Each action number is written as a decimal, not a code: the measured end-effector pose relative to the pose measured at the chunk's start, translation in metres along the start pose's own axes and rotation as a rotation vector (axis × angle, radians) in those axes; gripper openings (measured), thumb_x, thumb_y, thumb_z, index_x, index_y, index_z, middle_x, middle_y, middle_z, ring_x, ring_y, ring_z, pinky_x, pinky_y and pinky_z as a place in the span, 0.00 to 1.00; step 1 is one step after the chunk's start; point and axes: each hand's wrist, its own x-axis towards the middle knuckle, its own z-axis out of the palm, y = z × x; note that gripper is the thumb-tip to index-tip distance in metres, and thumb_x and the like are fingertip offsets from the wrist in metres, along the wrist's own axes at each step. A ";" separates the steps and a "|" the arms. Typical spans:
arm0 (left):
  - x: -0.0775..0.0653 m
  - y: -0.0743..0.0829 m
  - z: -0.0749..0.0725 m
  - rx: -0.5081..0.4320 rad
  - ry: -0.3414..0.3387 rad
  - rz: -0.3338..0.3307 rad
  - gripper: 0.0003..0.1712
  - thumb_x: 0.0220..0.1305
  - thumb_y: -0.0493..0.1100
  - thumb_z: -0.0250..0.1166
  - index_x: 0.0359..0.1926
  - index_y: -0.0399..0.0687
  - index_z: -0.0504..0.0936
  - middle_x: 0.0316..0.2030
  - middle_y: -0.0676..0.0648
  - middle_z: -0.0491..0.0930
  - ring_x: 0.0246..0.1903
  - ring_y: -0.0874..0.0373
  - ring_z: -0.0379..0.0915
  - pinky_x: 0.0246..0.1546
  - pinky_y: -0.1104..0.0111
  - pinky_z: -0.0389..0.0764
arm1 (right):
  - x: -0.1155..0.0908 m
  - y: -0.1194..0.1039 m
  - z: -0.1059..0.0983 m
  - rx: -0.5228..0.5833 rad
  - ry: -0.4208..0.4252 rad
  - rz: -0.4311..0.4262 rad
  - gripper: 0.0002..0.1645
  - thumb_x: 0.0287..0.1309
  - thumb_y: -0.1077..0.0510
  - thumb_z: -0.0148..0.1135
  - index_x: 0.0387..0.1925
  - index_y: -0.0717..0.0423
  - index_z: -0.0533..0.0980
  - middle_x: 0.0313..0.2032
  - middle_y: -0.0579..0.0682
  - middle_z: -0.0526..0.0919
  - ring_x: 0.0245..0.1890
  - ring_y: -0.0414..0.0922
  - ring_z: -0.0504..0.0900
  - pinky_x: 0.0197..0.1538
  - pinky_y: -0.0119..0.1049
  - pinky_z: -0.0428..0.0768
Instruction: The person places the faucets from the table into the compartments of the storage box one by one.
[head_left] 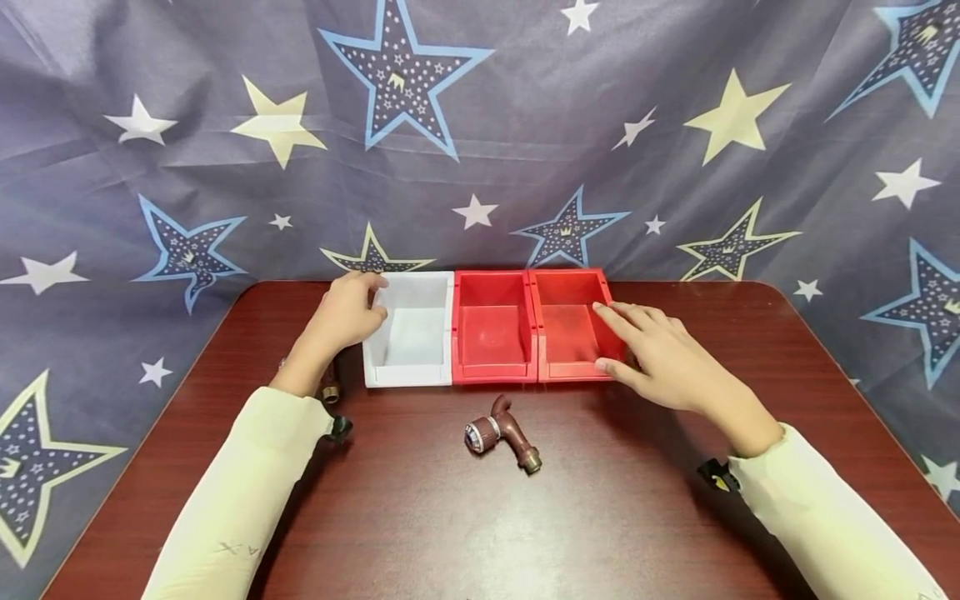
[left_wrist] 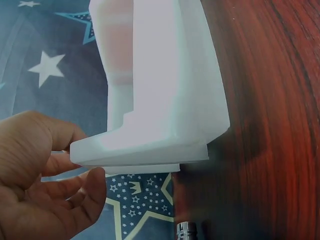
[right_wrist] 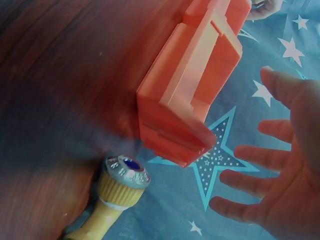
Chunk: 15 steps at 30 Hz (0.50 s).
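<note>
A white bin [head_left: 408, 371] and two red bins, the middle one [head_left: 495, 372] and the right one [head_left: 573, 371], stand side by side in a row. My left hand [head_left: 348, 310] is at the white bin's left side; in the left wrist view its thumb and fingers pinch the bin's rear corner. My right hand [head_left: 663, 354] is held with spread, fairly straight fingers beside the right red bin, its fingertips overlapping that bin's right wall in the head view. In the right wrist view the palm faces the bin with nothing held.
A brown tap [head_left: 512, 433] with a ribbed knob lies in front of the bins. Another tap [head_left: 330, 387] is mostly hidden behind the left wrist. The right wrist view shows a tap with a silver-capped knob [right_wrist: 120, 185]. A star-patterned cloth [head_left: 480, 167] hangs behind the wooden table [head_left: 420, 517].
</note>
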 end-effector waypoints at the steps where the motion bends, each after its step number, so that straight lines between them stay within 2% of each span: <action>1: 0.000 -0.001 0.000 -0.004 -0.002 -0.002 0.26 0.59 0.36 0.61 0.59 0.33 0.80 0.55 0.31 0.78 0.55 0.34 0.73 0.54 0.43 0.74 | -0.001 0.001 0.000 -0.001 0.001 0.004 0.46 0.68 0.38 0.61 0.79 0.52 0.59 0.71 0.64 0.66 0.68 0.65 0.65 0.62 0.69 0.65; 9: 0.002 -0.008 -0.001 -0.057 -0.026 0.002 0.29 0.56 0.39 0.64 0.59 0.33 0.80 0.51 0.31 0.78 0.52 0.34 0.70 0.55 0.45 0.71 | -0.006 0.015 -0.001 -0.003 0.018 0.021 0.45 0.66 0.42 0.64 0.77 0.55 0.62 0.70 0.63 0.68 0.65 0.66 0.69 0.58 0.69 0.70; 15: 0.003 -0.008 0.003 -0.068 -0.017 -0.046 0.28 0.57 0.40 0.65 0.58 0.32 0.80 0.53 0.31 0.76 0.59 0.31 0.66 0.60 0.43 0.68 | -0.012 0.028 -0.001 0.006 0.007 0.076 0.46 0.67 0.40 0.64 0.78 0.54 0.60 0.70 0.62 0.68 0.64 0.67 0.70 0.56 0.69 0.70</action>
